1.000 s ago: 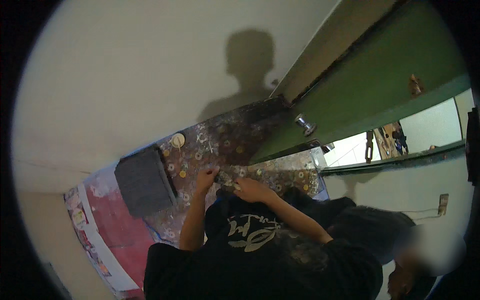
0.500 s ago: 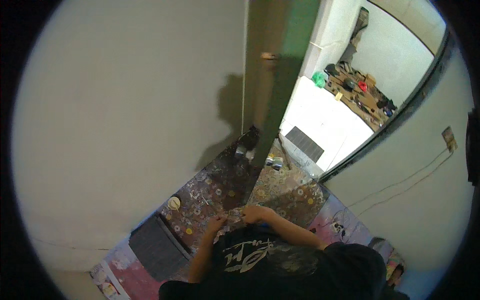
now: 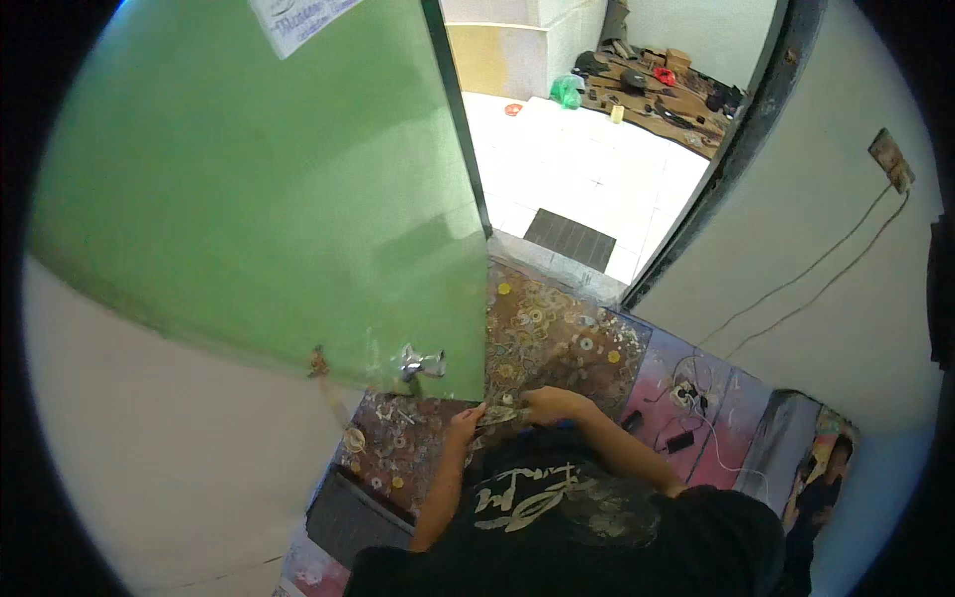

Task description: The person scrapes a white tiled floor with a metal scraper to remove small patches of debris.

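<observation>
Close in front of my dark shirt, my left hand (image 3: pixel 465 424) and my right hand (image 3: pixel 557 404) are both closed on a small pale, patterned thing (image 3: pixel 502 414). It stretches between my fingers, and its kind is too unclear to make out. Just beyond my hands stands a green door (image 3: pixel 298 199) with a silver knob (image 3: pixel 424 364) near its lower end in view. The door covers much of the left side.
The patterned floor mat (image 3: pixel 542 323) leads to a doorway and white tiles (image 3: pixel 577 159). A dark grey board (image 3: pixel 353 522) lies lower left, a round cup (image 3: pixel 354 439) above it. Cables and a power strip (image 3: pixel 686 398) lie right. A person's figure (image 3: pixel 821 493), perhaps reflected, shows lower right.
The green door was almost edge-on and now shows its broad face across the left. The whole view has turned, with the doorway further left. Both my hands keep their hold on the pale thing.
</observation>
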Motion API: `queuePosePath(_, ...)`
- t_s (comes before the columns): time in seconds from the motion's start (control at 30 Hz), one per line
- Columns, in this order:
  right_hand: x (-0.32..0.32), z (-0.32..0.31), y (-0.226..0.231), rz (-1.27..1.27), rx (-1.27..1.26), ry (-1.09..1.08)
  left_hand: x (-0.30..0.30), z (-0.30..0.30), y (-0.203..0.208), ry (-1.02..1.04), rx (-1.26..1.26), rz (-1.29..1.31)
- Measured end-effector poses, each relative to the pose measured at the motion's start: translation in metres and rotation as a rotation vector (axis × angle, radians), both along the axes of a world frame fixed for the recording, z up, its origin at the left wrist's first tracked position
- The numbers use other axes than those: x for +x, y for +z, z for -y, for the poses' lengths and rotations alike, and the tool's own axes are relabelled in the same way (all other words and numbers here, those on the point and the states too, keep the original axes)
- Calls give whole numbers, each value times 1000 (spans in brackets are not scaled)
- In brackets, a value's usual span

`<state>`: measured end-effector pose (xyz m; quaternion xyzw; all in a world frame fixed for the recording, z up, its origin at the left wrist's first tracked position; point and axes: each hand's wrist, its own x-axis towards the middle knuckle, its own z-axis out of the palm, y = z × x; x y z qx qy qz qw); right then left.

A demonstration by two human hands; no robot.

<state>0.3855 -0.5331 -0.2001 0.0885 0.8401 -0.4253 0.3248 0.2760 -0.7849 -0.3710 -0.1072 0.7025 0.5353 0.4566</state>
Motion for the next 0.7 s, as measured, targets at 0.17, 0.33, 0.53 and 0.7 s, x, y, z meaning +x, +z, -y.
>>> queuePosePath(0.17, 38, -60, -7, -175, -17, -185, -9, -86, -19, -162, -17, -171)
queuePosePath(0.33, 36, -100, -14, -182, -101, -313, -30, -148, 18, -154, 41, -66)
queuePosePath(0.53, -3, -158, -23, -255, -145, -354, -65, -215, 24, 25, 190, 76)
queuePosePath(0.7, -64, -227, -11, -156, -300, -323, -122, -261, 9, 99, 207, 93)
